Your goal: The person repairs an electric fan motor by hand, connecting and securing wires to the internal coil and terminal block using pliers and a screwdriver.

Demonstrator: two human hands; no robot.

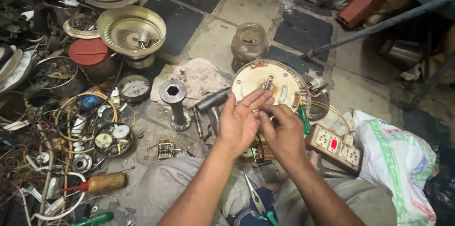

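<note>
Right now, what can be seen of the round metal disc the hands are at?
The disc is a cream-coloured, worn metal plate with a short shaft at its centre and a ridged rim. It is tilted toward the camera on the tiled floor. The left hand has its fingertips near the shaft; the right hand covers the lower edge.

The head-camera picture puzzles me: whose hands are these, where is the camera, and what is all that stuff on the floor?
There is no machine here, only a person's two bare hands, seen from a camera worn on the head and looking down. The left hand and right hand meet at a round cream metal disc with a short shaft in its middle. Whether either has a grip on something small, I cannot tell. Around them on the tiled floor lie a hammer, a glass jar, a socket board and tangled wires.
</note>
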